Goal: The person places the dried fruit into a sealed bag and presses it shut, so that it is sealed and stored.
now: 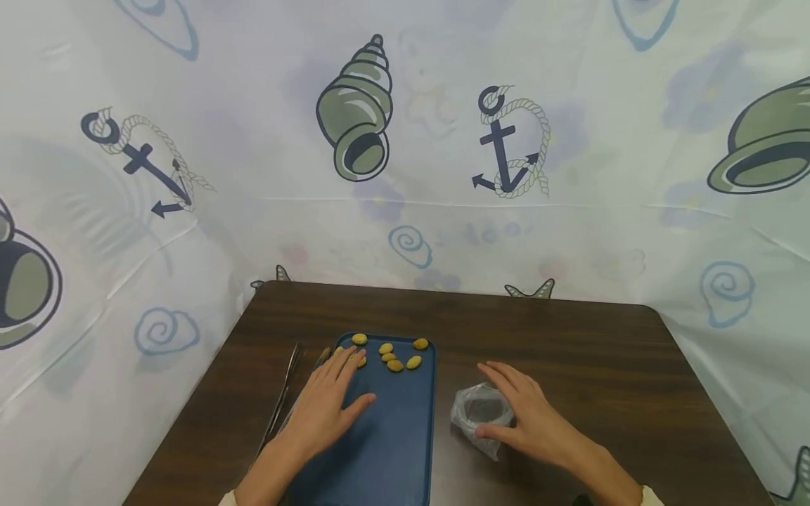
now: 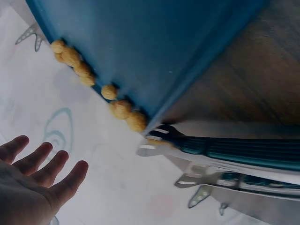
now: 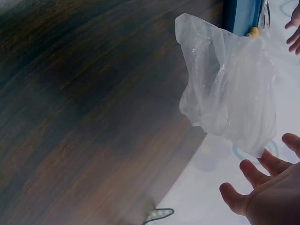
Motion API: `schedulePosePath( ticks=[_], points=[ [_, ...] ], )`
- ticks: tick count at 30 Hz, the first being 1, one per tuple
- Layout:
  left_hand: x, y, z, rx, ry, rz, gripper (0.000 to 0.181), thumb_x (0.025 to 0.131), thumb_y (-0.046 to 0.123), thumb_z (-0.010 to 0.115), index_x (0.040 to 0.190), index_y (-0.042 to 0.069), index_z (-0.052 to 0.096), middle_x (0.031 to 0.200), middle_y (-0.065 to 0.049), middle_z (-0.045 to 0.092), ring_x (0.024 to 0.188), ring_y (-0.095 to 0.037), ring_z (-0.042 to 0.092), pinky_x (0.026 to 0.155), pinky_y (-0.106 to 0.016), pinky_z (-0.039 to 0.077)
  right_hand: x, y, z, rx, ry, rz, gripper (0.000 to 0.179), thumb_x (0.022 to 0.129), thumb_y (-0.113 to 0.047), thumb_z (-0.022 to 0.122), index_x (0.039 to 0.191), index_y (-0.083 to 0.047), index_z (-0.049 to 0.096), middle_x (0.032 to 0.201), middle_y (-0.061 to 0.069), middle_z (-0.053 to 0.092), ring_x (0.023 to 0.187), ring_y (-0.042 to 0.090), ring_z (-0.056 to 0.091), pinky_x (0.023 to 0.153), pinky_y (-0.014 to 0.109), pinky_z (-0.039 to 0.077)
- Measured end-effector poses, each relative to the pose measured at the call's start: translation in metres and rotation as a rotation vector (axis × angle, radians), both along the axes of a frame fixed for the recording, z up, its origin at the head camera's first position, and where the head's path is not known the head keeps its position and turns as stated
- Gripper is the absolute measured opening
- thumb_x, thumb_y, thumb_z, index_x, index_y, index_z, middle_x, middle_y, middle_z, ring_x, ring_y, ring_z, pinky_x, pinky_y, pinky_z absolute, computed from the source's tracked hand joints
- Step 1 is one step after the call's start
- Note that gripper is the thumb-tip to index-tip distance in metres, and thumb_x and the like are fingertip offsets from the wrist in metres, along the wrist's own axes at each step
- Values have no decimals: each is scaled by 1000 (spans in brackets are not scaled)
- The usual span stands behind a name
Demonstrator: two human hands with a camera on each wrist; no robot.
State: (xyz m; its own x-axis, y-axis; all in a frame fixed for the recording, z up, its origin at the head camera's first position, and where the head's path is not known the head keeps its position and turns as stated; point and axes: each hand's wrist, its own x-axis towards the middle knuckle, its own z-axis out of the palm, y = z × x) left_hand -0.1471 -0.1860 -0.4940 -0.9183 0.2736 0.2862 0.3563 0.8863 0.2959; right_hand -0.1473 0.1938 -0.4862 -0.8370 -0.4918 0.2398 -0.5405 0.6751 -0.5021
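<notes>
My left hand (image 1: 323,407) hovers with spread fingers over the left side of a blue tray (image 1: 395,436), holding nothing. Several small yellow-brown, nut-like pieces (image 1: 395,365) lie at the tray's far end, a few partly hidden behind its fingertips. Metal tongs (image 2: 253,153) with dark ribbed grips lie along the tray's left edge, beneath the left forearm in the head view. To the right, my right hand (image 1: 538,425) is held with fingers apart beside a clear plastic bag (image 3: 227,84). The bag stands with its mouth open upward, and the thumb overlaps it in the head view.
The dark wood-grain table (image 1: 582,365) extends behind and to the right of the bag. A white cloth (image 1: 436,232) printed with shells and anchors hangs behind and at both sides. A small black object (image 1: 582,500) shows at the bottom edge near the right forearm.
</notes>
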Motion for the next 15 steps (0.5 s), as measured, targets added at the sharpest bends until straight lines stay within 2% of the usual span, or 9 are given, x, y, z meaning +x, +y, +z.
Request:
schedulePosePath(
  ticks=[8, 15],
  points=[
    [-3, -17, -8, -18, 19, 79, 80, 95, 47, 73, 159, 12, 40, 163, -17, 41, 150, -42, 39, 117, -63, 36, 0, -1, -12, -19, 9, -4, 98, 79, -47, 87, 160, -21, 38, 158, 10, 46, 142, 37, 47, 109, 71, 34],
    [-6, -32, -11, 14, 30, 145, 79, 95, 40, 75, 158, 9, 39, 162, -20, 40, 149, -42, 38, 115, -65, 36, 0, -1, -16, -31, 17, -8, 96, 80, -47, 86, 159, -18, 40, 154, 12, 48, 140, 37, 48, 107, 71, 35]
  ],
)
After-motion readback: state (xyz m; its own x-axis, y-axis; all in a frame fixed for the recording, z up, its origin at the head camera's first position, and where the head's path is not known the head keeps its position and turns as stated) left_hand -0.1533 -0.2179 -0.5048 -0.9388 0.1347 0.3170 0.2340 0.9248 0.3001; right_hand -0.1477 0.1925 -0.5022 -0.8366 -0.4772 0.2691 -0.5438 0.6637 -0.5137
